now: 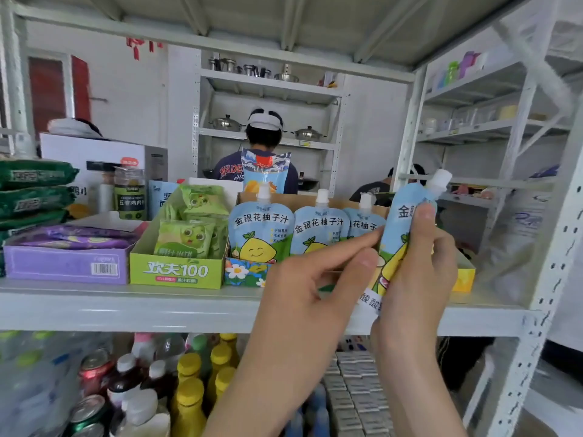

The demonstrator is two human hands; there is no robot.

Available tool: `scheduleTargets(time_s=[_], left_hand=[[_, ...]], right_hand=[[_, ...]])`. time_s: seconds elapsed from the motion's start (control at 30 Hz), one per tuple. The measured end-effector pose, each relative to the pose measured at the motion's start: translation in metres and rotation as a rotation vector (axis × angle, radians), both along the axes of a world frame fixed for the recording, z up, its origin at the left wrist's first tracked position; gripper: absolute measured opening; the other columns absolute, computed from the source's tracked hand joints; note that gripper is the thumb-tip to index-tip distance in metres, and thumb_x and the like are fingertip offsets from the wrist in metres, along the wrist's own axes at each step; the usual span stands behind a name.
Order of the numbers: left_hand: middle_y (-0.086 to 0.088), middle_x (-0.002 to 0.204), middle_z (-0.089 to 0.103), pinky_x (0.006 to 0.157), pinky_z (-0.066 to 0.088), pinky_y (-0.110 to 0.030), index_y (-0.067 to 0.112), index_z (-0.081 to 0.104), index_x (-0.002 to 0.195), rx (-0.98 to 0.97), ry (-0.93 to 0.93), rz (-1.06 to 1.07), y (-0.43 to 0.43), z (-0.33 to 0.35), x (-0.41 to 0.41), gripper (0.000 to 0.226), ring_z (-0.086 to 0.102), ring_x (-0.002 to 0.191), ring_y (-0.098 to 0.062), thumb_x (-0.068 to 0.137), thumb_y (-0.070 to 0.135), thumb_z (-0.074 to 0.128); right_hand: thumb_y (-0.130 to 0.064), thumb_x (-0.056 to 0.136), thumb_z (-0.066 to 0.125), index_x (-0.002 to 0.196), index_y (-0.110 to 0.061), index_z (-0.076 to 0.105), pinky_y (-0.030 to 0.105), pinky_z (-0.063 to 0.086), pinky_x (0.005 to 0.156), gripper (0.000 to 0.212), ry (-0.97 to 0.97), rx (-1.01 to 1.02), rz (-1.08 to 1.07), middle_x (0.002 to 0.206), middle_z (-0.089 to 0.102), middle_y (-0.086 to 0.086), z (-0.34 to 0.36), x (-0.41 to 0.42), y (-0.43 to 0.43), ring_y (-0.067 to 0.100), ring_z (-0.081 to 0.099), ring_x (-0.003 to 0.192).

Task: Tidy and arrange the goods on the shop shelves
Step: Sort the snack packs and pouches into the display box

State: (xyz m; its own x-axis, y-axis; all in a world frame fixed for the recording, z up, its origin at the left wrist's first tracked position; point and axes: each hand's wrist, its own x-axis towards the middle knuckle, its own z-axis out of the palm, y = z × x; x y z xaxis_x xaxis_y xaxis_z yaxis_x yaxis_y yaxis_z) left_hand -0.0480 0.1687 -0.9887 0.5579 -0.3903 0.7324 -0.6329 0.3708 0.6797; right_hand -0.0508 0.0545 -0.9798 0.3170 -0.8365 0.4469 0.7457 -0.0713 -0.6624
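My right hand (419, 263) is shut on a light-blue juice pouch (402, 228) with a white cap and a yellow fruit cartoon, held upright just in front of the shelf. My left hand (318, 275) reaches in beside it, its fingertips touching the pouch's left edge. Three matching pouches (262, 228) stand in a row in a flowered cardboard display box (243, 272) on the grey shelf (126, 307), directly behind my hands.
A green carton of green snack packets (176, 269) and a purple carton (66, 263) sit left of the pouch box. Green bags (31, 190) are stacked at far left. Bottles and cans (142, 383) fill the shelf below. A person (265, 146) stands behind, facing away.
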Motion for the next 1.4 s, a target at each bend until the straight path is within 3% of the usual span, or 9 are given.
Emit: scheduleTargets(time_s=[0.2, 0.4, 0.53, 0.67, 0.83, 1.0, 1.17, 1.3, 1.4], left_hand=[[0.023, 0.101, 0.075, 0.087, 0.051, -0.026, 0.035, 0.078, 0.095, 0.006, -0.137, 0.632, 0.043, 0.013, 0.047, 0.021, 0.067, 0.102, -0.001, 0.102, 0.026, 0.06], [0.013, 0.101, 0.076, 0.092, 0.057, -0.046, 0.027, 0.071, 0.106, 0.016, -0.002, 0.729, 0.071, 0.038, 0.141, 0.024, 0.069, 0.104, -0.009, 0.099, 0.011, 0.055], [0.01, 0.097, 0.078, 0.091, 0.058, -0.047, 0.028, 0.073, 0.107, 0.283, 0.036, 0.593, 0.06, 0.057, 0.169, 0.031, 0.07, 0.104, -0.019, 0.102, 0.005, 0.053], [0.004, 0.103, 0.079, 0.099, 0.055, -0.042, 0.025, 0.077, 0.11, 0.519, 0.044, 0.42, 0.043, 0.08, 0.172, 0.025, 0.07, 0.107, -0.016, 0.098, 0.008, 0.063], [0.005, 0.132, 0.068, 0.102, 0.053, -0.037, 0.026, 0.07, 0.127, 0.928, 0.175, 0.021, 0.032, 0.099, 0.176, 0.03, 0.063, 0.124, -0.016, 0.098, 0.019, 0.065], [0.001, 0.137, 0.065, 0.109, 0.049, -0.043, 0.022, 0.065, 0.133, 1.089, 0.18, 0.066, 0.024, 0.096, 0.193, 0.043, 0.059, 0.129, -0.017, 0.09, 0.021, 0.071], [-0.002, 0.129, 0.068, 0.103, 0.054, -0.039, 0.024, 0.071, 0.122, 1.087, -0.031, 0.309, 0.019, 0.091, 0.197, 0.027, 0.062, 0.123, -0.02, 0.096, 0.026, 0.069], [-0.008, 0.1, 0.077, 0.083, 0.054, -0.035, 0.016, 0.077, 0.102, 0.659, -0.155, 0.613, 0.026, 0.079, 0.172, 0.036, 0.07, 0.092, -0.019, 0.102, 0.045, 0.055], [0.014, 0.079, 0.075, 0.075, 0.053, -0.019, 0.026, 0.075, 0.096, 0.47, -0.161, 0.628, 0.038, 0.049, 0.132, 0.05, 0.068, 0.078, 0.001, 0.102, 0.06, 0.04]], right_hand=[[-0.031, 0.105, 0.058, 0.11, -0.015, 0.046, 0.024, 0.056, 0.071, 0.021, -0.146, -0.017, -0.226, 0.105, 0.063, 0.004, -0.002, 0.017, -0.021, 0.01, 0.066, 0.089], [-0.01, 0.108, 0.047, 0.115, -0.013, 0.04, 0.021, 0.046, 0.078, 0.011, -0.112, -0.329, -0.346, 0.1, 0.051, -0.01, -0.007, 0.047, -0.039, 0.0, 0.054, 0.089], [-0.007, 0.106, 0.048, 0.12, -0.023, 0.049, 0.042, 0.042, 0.072, 0.021, 0.079, -0.559, -0.373, 0.098, 0.053, 0.005, -0.016, 0.062, -0.046, 0.025, 0.052, 0.088], [0.008, 0.096, 0.05, 0.115, -0.011, 0.058, 0.036, 0.029, 0.08, 0.027, 0.145, -0.745, -0.584, 0.107, 0.055, 0.005, -0.011, 0.059, -0.054, 0.026, 0.042, 0.1], [0.004, 0.088, 0.047, 0.112, -0.01, 0.063, 0.042, 0.031, 0.078, 0.032, 0.182, -0.664, -0.745, 0.117, 0.057, 0.013, -0.013, 0.058, -0.071, 0.033, 0.042, 0.103], [0.012, 0.078, 0.045, 0.093, -0.006, 0.062, 0.047, 0.036, 0.076, 0.03, 0.221, -0.62, -0.846, 0.11, 0.052, 0.016, -0.012, 0.044, -0.086, 0.033, 0.041, 0.099], [0.004, 0.074, 0.055, 0.105, -0.007, 0.064, 0.048, 0.043, 0.069, 0.034, 0.5, -0.736, -0.85, 0.106, 0.052, 0.015, -0.015, 0.053, -0.087, 0.036, 0.044, 0.098], [-0.007, 0.082, 0.054, 0.125, -0.005, 0.059, 0.048, 0.042, 0.076, 0.043, 0.723, -0.722, -0.812, 0.109, 0.053, 0.019, -0.025, 0.063, -0.079, 0.037, 0.045, 0.102], [-0.014, 0.083, 0.056, 0.122, -0.006, 0.058, 0.048, 0.04, 0.082, 0.04, 0.804, -0.681, -0.807, 0.11, 0.053, 0.018, -0.027, 0.063, -0.074, 0.036, 0.045, 0.103]])
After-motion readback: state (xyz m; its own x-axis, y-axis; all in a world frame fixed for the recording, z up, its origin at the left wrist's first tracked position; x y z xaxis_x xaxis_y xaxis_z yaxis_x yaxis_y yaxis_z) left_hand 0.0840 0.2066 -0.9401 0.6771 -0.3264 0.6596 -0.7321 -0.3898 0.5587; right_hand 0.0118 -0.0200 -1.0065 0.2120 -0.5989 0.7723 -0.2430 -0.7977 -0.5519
